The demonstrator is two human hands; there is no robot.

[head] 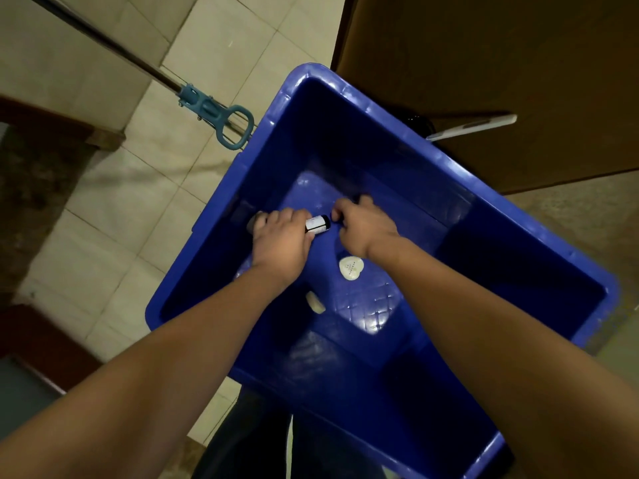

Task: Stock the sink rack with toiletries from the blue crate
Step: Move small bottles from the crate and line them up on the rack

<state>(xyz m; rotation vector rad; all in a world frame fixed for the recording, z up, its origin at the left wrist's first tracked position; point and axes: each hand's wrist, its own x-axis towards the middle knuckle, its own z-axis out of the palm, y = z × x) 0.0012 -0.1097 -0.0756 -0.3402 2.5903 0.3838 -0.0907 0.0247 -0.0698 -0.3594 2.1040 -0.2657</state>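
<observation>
Fingers point(291, 215) of our left hand point(281, 238) curl round a labelled bottle point(316, 225) lying by the left wall of the blue crate point(380, 140); our right hand point(364, 227) curls at the bottle's dark end, grip unclear.

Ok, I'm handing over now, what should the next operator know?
Left hand grips a dark, white-labelled bottle low in the blue crate.
Right hand is curled beside the bottle's end; whether it holds anything is unclear.
A white heart-shaped item and a pale oval item lie on the crate floor.
The sink rack is not in view.
To do: lift the bottle out, then the rest.
</observation>
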